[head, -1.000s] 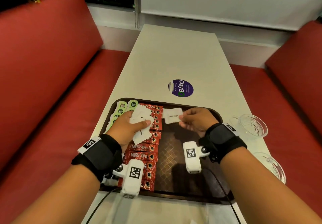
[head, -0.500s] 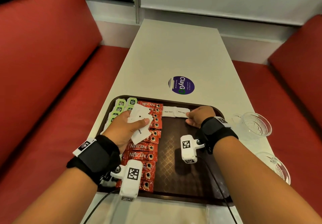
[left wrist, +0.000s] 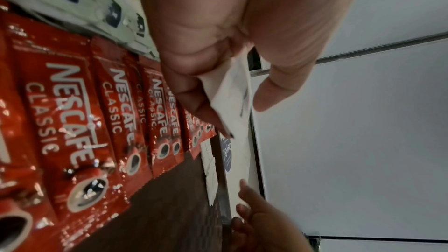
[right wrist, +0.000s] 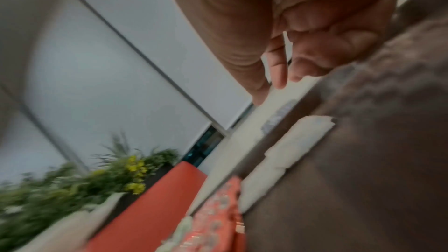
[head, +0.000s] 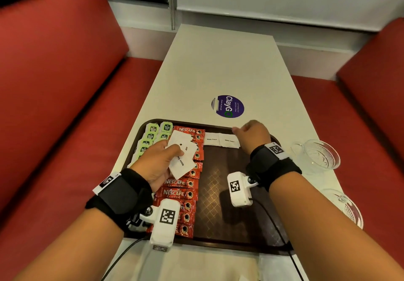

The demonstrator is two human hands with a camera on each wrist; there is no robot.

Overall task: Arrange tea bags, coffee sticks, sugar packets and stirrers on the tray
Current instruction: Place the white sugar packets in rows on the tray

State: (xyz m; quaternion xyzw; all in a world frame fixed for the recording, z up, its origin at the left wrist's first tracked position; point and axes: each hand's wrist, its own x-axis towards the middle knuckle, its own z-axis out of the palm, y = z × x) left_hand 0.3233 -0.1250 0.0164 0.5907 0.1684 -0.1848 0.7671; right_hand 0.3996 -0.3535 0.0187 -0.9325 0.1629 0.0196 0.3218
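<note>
While my left hand (head: 157,164) pinches the spare stack of sugar packets (head: 182,154) over the coffee sticks (head: 183,190), I'm on the sugar row — two packets (head: 220,140) lie flat at the far edge of the tray (head: 238,221), side by side, touching, just right of the coffee column.

My right hand (head: 253,137) hovers at the right end of that row, fingers loosely curled, holding nothing afaict; wrist cam is blurry, fingertips near the tray's far rim.

Next move, imo: right hand goes back to the stack, peels one packet off the top w/o dragging the rest, sets it just right of the last one.

Orientation — placed packets run long axis left-right, print upright toward me. Stack in my left is fanned and tilted, so the next one needs a turn before it lands. Tea bags (head: 153,137) sit in the far-left corner. Stirrers: none in view.
</note>
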